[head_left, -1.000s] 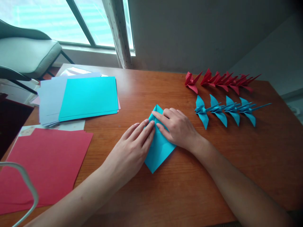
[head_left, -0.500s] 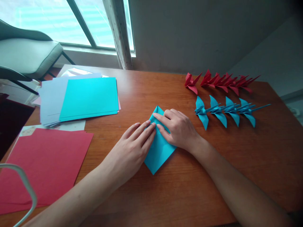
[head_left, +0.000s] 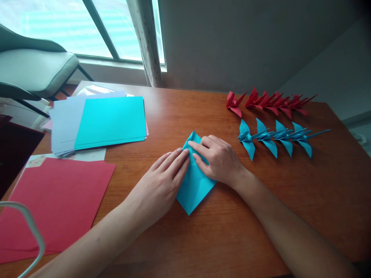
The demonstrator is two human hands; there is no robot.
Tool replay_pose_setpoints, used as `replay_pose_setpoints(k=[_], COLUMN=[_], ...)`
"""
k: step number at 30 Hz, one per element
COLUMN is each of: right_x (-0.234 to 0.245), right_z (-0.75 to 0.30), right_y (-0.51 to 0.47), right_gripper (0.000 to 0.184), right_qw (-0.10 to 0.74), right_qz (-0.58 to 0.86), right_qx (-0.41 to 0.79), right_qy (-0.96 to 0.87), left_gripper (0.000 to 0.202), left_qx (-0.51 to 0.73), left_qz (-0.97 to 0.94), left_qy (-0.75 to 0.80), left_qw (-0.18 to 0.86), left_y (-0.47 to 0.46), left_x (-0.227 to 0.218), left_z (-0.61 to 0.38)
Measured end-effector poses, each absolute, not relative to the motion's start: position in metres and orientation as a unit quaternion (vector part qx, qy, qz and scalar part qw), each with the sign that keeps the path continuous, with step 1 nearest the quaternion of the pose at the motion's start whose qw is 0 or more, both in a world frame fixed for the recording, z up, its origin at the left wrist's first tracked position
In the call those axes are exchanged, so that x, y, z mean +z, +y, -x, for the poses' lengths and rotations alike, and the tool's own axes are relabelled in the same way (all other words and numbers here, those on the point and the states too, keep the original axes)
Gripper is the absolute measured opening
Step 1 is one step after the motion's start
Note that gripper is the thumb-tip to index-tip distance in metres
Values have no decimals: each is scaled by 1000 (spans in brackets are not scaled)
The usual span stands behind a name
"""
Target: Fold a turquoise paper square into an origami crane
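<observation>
A blue paper folded into a diamond (head_left: 194,185) lies flat on the wooden table (head_left: 261,216), one point toward me. My left hand (head_left: 162,183) lies on its left half, fingers stretched out and pressed together along a crease. My right hand (head_left: 218,159) rests on its upper right half, fingers bent and pressing down, the forefinger pointing left to meet the left fingertips near the top of the paper. Neither hand lifts the paper.
Blue folded cranes (head_left: 274,137) lie in a row at the right, with red folded cranes (head_left: 268,101) behind them. Stacked blue sheets (head_left: 111,120) on pale lilac sheets (head_left: 64,123) sit at the left, red sheets (head_left: 55,200) nearer me. A grey chair (head_left: 31,65) stands by the window.
The hands stay on the folded paper with hardly any shift. The whole view has slid slightly, from a small head movement.
</observation>
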State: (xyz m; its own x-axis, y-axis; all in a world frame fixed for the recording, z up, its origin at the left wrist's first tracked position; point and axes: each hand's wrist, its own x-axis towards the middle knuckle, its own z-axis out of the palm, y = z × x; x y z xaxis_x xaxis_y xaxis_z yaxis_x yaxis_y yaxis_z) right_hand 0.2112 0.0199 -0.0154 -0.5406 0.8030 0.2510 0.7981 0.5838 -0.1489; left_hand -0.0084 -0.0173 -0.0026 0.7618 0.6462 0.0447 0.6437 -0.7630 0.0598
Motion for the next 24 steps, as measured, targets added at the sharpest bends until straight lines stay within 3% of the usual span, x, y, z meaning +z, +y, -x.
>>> replay_pose_setpoints(k=[24], right_x=[-20], right_z=[-213], right_y=[21], right_gripper=[33], right_qw=[170], right_qz=[452], right_qx=[-4], right_qy=[-875], left_gripper=[52], left_qx=[48], left_qz=[-937], left_qy=[346], left_qw=[24], left_y=[-18], left_x=[-7], left_z=[8])
